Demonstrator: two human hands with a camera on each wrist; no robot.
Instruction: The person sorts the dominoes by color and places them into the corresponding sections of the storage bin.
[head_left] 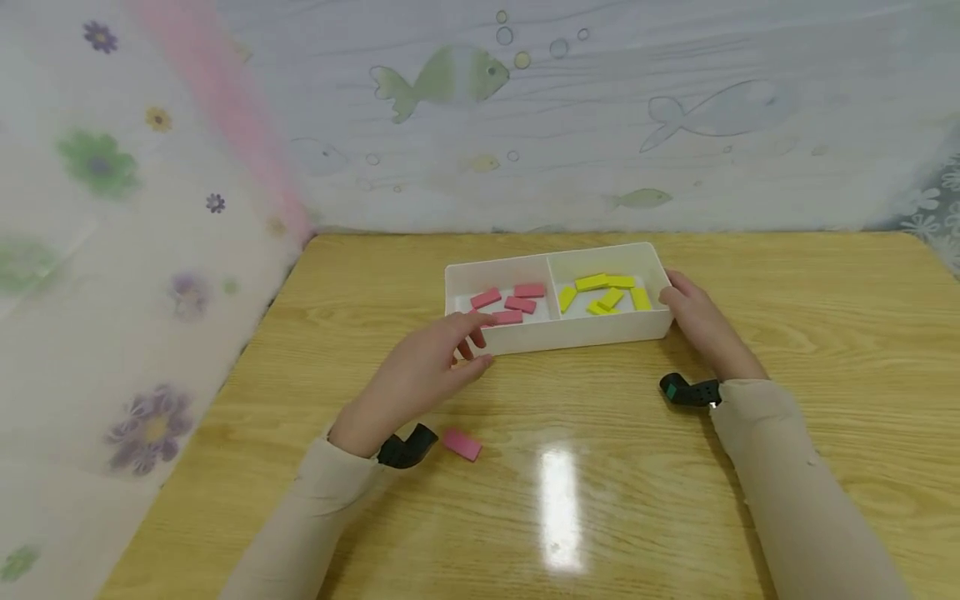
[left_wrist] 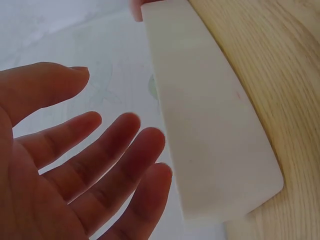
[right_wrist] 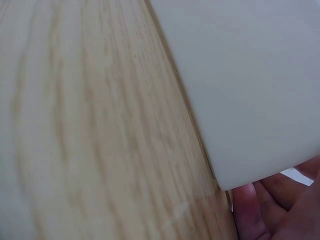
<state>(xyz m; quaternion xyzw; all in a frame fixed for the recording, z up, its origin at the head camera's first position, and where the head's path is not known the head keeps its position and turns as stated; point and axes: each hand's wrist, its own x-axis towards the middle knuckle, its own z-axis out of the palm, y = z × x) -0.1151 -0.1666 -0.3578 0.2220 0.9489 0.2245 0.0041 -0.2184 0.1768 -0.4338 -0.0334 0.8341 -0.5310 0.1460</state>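
Observation:
A white two-compartment box (head_left: pixel 577 335) stands on the table, its left end nearer the left hand. Pink blocks (head_left: pixel 521 305) lie in its left compartment and yellow blocks (head_left: pixel 592 282) in the right one. At the box's front left corner hovers my left hand (head_left: pixel 416 367), its fingers loosely bent and spread; the left wrist view shows nothing in its palm (left_wrist: pixel 30 195). My right hand (head_left: pixel 708 329) grips the box's right end, thumb at the rim and fingers against the outer side. One pink block (head_left: pixel 462 445) lies on the table beside the left wrist.
The wooden table (head_left: pixel 600 500) reaches back to a fish-patterned wall covering (head_left: pixel 570 150). A flower-patterned covering (head_left: pixel 97 292) borders its left side. A black wrist device (head_left: pixel 407 447) sits at the left cuff and another device (head_left: pixel 688 391) at the right cuff.

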